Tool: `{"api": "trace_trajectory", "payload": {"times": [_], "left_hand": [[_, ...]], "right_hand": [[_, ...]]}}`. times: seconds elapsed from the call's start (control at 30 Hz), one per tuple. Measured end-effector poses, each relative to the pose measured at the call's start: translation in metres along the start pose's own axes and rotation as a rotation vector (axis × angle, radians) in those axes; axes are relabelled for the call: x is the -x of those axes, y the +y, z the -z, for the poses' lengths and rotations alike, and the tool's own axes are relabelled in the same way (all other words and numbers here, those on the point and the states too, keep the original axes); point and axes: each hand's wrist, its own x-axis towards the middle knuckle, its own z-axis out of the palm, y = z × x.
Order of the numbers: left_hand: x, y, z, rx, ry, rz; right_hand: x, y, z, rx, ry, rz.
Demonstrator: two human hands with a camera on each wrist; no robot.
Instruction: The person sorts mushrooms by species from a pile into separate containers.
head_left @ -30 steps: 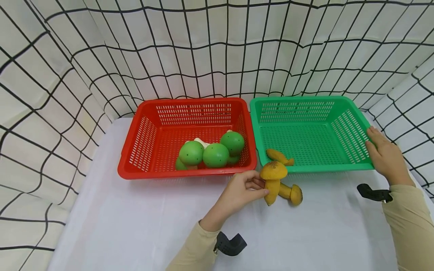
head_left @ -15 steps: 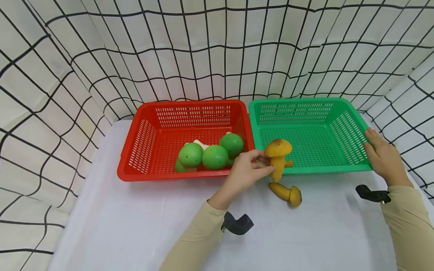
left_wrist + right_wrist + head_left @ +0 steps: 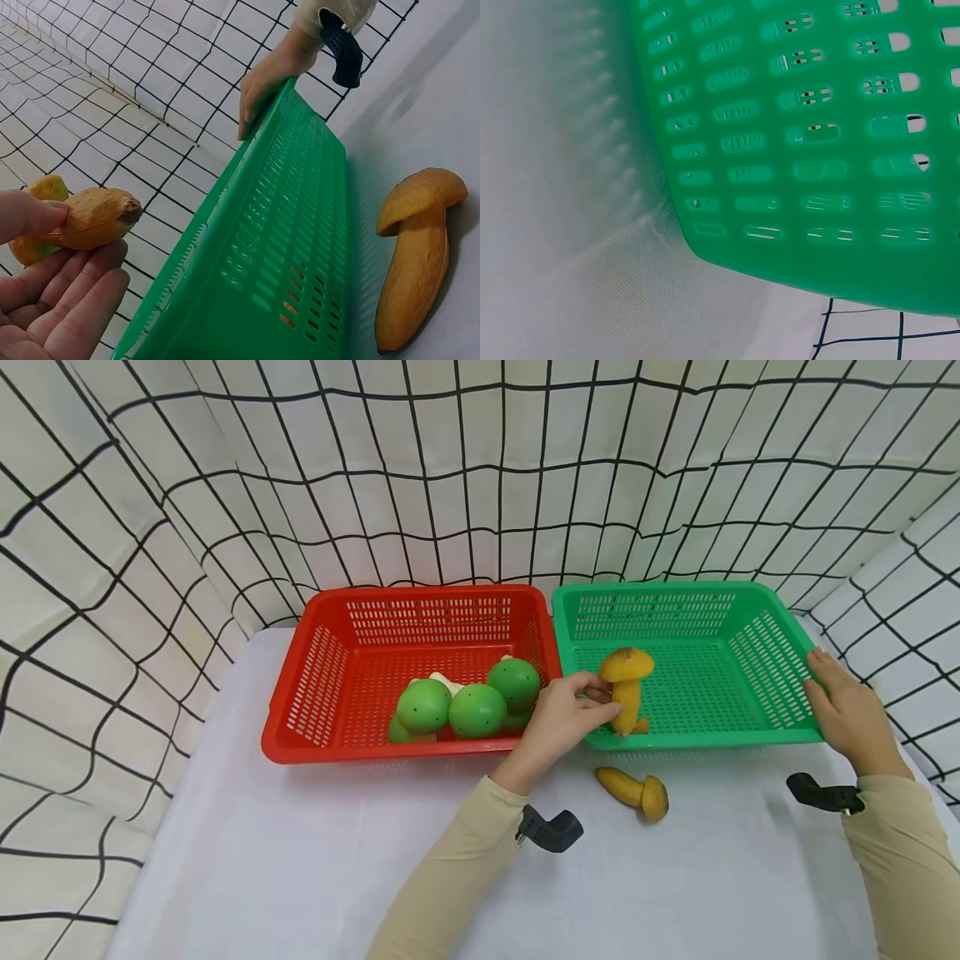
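My left hand [image 3: 566, 714] pinches a yellow mushroom [image 3: 626, 697] by its stem, thumb on one side and fingers on the other. It hangs cap up over the near left corner of the green basket [image 3: 720, 739]. Behind it, the tip of another yellow mushroom [image 3: 642, 726] shows inside that basket. One more mushroom [image 3: 637, 793] lies on the white table in front, also plain in the left wrist view. My right hand [image 3: 855, 714] rests on the basket's right rim with fairly straight fingers. The right wrist view shows the basket's slotted wall [image 3: 817, 274] but no fingers.
A red basket [image 3: 375, 749] stands against the green one on the left. Inside are several green balls [image 3: 477, 710] with dark dots and a whitish piece [image 3: 446, 682]. Black netting [image 3: 450, 502] over white cloth rises behind and at both sides.
My left hand has lifted the mushroom off the table area and carried it forward and slightly right, over the green basket. The right hand has stayed on the rim.
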Motion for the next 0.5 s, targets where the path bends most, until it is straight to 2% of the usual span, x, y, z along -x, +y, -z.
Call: {"api": "trace_trajectory", "payload": {"times": [0.2,0.3,0.5], "left_hand": [[-0.008,-0.004,-0.002,0.016,-0.009,0.037],[-0.01,-0.005,-0.002,-0.02,-0.006,0.052],[-0.021,-0.008,-0.007,-0.08,0.026,0.02]], "right_hand": [[0.001,0.002,-0.002,-0.015,0.019,0.019],[0.001,0.003,-0.003,-0.02,0.022,0.019],[0.001,0.003,-0.001,-0.025,0.013,0.02]]}}
